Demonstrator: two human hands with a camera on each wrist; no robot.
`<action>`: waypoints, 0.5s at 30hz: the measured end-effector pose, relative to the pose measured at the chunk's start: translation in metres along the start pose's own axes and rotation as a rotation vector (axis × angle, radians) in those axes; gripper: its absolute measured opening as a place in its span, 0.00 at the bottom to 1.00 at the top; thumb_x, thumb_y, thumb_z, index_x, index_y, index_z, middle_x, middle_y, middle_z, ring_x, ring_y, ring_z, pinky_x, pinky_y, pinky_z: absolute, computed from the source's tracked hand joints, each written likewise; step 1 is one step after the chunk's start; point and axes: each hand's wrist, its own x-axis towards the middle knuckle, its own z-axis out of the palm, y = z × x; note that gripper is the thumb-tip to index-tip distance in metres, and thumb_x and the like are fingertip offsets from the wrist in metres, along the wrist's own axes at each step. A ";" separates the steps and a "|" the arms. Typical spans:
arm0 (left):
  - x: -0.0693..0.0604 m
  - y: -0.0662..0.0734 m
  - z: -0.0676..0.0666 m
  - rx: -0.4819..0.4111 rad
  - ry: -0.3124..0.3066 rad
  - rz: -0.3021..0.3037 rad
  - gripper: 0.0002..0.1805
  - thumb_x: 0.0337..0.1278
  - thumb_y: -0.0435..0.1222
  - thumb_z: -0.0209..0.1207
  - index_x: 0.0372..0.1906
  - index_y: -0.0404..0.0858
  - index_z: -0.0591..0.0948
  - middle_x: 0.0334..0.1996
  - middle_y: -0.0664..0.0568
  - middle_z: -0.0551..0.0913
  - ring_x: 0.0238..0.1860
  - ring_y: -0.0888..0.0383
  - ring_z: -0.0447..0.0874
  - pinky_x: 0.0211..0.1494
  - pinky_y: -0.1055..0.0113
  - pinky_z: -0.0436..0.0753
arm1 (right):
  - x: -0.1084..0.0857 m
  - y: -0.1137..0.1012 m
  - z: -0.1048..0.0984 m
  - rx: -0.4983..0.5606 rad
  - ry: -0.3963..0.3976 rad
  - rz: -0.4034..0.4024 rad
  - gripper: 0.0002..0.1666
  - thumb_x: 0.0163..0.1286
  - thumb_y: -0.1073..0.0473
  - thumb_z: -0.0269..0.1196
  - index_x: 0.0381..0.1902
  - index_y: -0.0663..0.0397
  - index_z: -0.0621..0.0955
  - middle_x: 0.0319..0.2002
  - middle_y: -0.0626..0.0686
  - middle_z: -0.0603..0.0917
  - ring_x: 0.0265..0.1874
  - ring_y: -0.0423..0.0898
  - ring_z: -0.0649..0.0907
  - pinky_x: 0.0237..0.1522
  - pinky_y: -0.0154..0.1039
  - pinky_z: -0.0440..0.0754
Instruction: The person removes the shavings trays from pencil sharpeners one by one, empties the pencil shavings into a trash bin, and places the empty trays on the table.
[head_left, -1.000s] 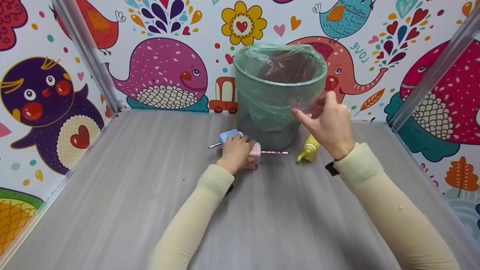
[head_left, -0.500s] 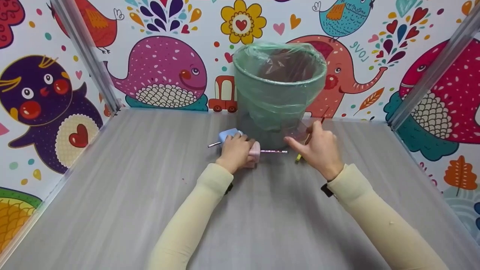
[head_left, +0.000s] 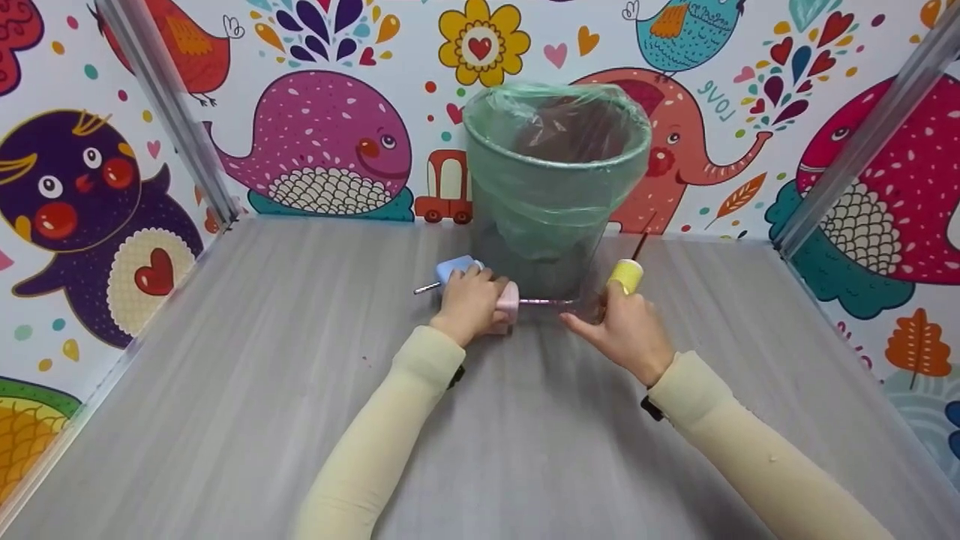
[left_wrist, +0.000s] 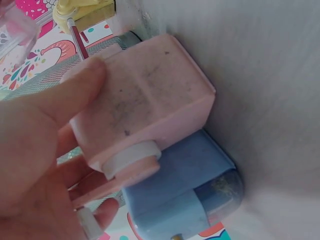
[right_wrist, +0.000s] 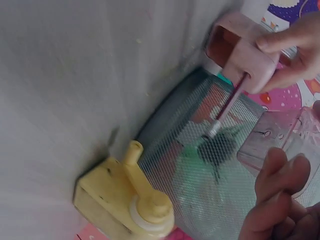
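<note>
Left hand point(head_left: 469, 300) grips the pink sharpener point(left_wrist: 145, 95), the thumb on one side and the fingers bent round the other, close to the worktop point(head_left: 285, 420) in front of the lined bin point(head_left: 544, 202). From this sharpener sticks out a pencil point(right_wrist: 232, 102), and its lower opening looks without a drawer. Right hand point(head_left: 634, 330) is half closed and pinches a clear drawer point(right_wrist: 272, 132) between thumb and fingers; whether shavings remain inside, I cannot tell.

In my judgement, the pencil is the first danger: it points toward the drawer, so a straight approach could strike it and turn the sharpener. A tilted drawer could also jam at the opening. If the pinch becomes loose, the smooth plastic may slip. Yellow sharpener point(right_wrist: 110, 195) stands near the right hand and could be knocked by a careless wrist; the blue sharpener point(left_wrist: 175, 170), just beside the pink one, could be pushed away.
</note>
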 end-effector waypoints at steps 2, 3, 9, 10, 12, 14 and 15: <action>0.000 0.000 0.000 -0.003 -0.002 0.001 0.33 0.63 0.53 0.63 0.69 0.44 0.75 0.67 0.45 0.77 0.70 0.45 0.70 0.75 0.43 0.65 | -0.002 0.001 0.002 -0.006 -0.013 0.000 0.33 0.58 0.38 0.73 0.43 0.60 0.76 0.28 0.56 0.80 0.24 0.48 0.78 0.30 0.42 0.82; 0.000 0.000 0.000 -0.004 -0.002 0.002 0.33 0.63 0.52 0.63 0.69 0.44 0.75 0.67 0.45 0.77 0.69 0.45 0.70 0.75 0.43 0.65 | -0.002 0.003 0.004 -0.009 -0.017 -0.002 0.33 0.58 0.38 0.73 0.43 0.60 0.76 0.28 0.56 0.80 0.24 0.48 0.78 0.30 0.42 0.81; 0.000 0.000 -0.001 0.026 0.000 -0.003 0.32 0.62 0.53 0.63 0.68 0.45 0.75 0.66 0.45 0.78 0.69 0.46 0.70 0.72 0.45 0.68 | -0.006 0.007 0.013 -0.046 -0.070 0.007 0.36 0.56 0.35 0.73 0.43 0.61 0.75 0.29 0.56 0.81 0.25 0.47 0.79 0.29 0.41 0.81; 0.000 0.000 -0.002 0.030 -0.001 -0.005 0.32 0.62 0.53 0.63 0.68 0.45 0.75 0.66 0.45 0.78 0.69 0.46 0.70 0.72 0.46 0.68 | -0.006 0.008 0.015 -0.052 -0.079 0.012 0.37 0.56 0.35 0.73 0.42 0.61 0.76 0.29 0.56 0.81 0.25 0.47 0.80 0.29 0.41 0.81; 0.000 0.000 -0.002 0.028 -0.003 -0.006 0.32 0.63 0.53 0.63 0.69 0.45 0.75 0.66 0.46 0.78 0.70 0.46 0.69 0.73 0.45 0.68 | -0.007 0.009 0.017 -0.055 -0.100 0.024 0.37 0.55 0.35 0.73 0.43 0.61 0.76 0.30 0.56 0.81 0.25 0.47 0.80 0.28 0.41 0.81; 0.000 0.000 -0.002 0.022 -0.007 -0.007 0.32 0.63 0.53 0.63 0.69 0.45 0.75 0.67 0.45 0.77 0.70 0.45 0.69 0.74 0.45 0.67 | -0.007 0.010 0.020 -0.062 -0.116 0.038 0.38 0.55 0.34 0.73 0.43 0.62 0.76 0.29 0.56 0.81 0.26 0.48 0.80 0.28 0.40 0.80; 0.000 0.000 -0.001 0.021 -0.006 -0.005 0.32 0.63 0.53 0.63 0.69 0.44 0.75 0.67 0.45 0.77 0.70 0.45 0.69 0.73 0.45 0.67 | -0.007 0.010 0.021 -0.068 -0.123 0.044 0.38 0.55 0.34 0.73 0.44 0.62 0.76 0.29 0.55 0.80 0.26 0.48 0.80 0.28 0.40 0.80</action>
